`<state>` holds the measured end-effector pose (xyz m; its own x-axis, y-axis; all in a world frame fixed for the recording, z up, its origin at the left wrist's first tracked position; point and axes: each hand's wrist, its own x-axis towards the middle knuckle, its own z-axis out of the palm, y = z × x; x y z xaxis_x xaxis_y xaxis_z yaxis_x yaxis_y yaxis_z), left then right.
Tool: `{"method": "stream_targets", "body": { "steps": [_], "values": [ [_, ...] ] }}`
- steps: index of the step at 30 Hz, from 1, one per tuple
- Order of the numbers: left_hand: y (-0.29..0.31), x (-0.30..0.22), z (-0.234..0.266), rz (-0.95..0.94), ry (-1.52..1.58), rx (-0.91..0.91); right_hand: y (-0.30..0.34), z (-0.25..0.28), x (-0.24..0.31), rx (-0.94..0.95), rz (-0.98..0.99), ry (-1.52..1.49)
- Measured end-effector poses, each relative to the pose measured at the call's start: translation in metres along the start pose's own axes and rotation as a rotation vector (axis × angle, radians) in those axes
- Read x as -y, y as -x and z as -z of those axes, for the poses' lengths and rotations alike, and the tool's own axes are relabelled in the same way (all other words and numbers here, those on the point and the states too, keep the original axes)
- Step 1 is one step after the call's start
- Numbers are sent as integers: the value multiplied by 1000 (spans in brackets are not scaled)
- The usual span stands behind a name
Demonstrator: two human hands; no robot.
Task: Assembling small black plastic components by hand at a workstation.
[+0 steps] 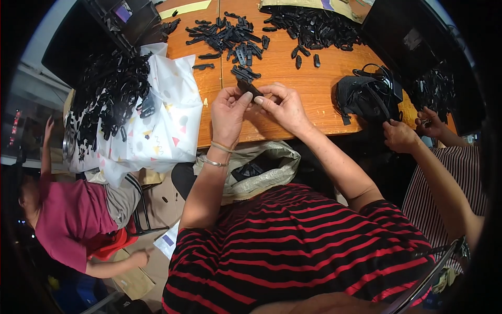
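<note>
With each grip closed at the fingertips, the left hand [228,111] and right hand [286,109] pinch a small black plastic piece [248,88] over the wood-grain worktop [321,86], near loose black parts [244,73].

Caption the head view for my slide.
Left hand and right hand hold a black part over an orange-brown table.
</note>
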<state>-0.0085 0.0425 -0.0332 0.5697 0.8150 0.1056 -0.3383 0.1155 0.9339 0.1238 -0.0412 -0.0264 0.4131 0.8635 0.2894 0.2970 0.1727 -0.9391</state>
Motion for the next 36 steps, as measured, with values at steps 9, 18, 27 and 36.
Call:
{"method": "stream_targets", "body": {
  "steps": [9,18,27,36],
  "values": [
    [1,-3,6,79,102,47,2,10,6,146,-326,-447],
    [10,-10,-2,44,-49,42,2,5,6,124,-236,-136],
    [12,-12,7,32,-148,63,3,3,8,201,-144,-73],
    [16,-12,8,126,-97,3,3,0,4,80,-224,-140]
  ]
}}
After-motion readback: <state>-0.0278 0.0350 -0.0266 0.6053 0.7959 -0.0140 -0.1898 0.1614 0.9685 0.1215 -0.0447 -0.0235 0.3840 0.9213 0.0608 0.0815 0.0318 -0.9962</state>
